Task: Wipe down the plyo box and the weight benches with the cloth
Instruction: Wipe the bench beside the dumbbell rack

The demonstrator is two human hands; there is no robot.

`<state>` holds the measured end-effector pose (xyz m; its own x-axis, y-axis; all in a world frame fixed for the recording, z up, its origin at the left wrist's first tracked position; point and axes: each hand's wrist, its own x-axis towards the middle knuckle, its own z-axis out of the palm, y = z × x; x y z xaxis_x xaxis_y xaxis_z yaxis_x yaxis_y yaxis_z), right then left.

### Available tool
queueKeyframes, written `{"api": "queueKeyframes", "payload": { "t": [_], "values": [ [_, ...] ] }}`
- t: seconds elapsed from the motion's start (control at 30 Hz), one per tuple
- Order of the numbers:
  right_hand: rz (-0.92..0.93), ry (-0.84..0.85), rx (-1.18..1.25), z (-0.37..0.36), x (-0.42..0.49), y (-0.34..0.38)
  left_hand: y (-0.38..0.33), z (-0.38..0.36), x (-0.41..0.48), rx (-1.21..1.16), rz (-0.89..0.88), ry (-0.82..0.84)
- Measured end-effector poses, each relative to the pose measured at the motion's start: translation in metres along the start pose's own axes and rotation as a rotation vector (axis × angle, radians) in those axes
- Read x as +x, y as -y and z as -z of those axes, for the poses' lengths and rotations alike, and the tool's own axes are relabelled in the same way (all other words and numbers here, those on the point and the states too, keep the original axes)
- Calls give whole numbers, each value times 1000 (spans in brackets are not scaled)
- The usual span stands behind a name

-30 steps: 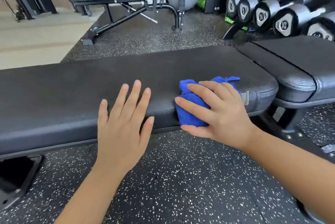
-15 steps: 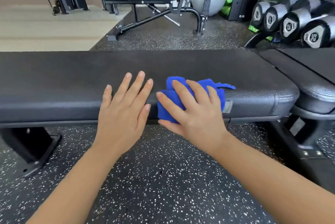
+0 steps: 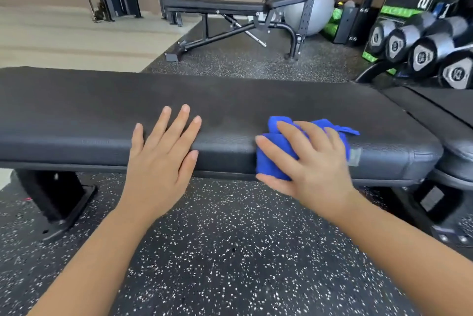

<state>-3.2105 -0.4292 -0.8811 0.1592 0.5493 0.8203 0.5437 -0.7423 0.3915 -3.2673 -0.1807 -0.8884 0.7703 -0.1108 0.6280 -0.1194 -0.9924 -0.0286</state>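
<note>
Bench wiping in hand: right hand [image 3: 317, 169] pressed the cloth [image 3: 267, 166], fingers flat, on the bench [image 3: 76, 111] front edge; left hand [image 3: 158, 162] lay open on the pad. The next move probably called for a stroke along the edge

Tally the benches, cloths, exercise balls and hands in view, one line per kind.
Benches: 3
Cloth: 1
Exercise ball: 1
Hands: 2
Total: 7

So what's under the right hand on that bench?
A bunched blue cloth lies under the right hand, pressed against the front edge of the black bench. A grey tag shows beside it. The bench surface beneath the cloth is covered.
</note>
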Motion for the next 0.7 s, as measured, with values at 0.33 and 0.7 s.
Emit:
{"api": "queueKeyframes", "payload": {
  "t": [0.33, 0.7],
  "values": [
    [71, 59, 40, 9, -9, -20, 14, 5, -4, 0, 43, -2],
    [5, 100, 60, -30, 68, 95, 46, 8, -17, -11, 118, -18]
  ]
}}
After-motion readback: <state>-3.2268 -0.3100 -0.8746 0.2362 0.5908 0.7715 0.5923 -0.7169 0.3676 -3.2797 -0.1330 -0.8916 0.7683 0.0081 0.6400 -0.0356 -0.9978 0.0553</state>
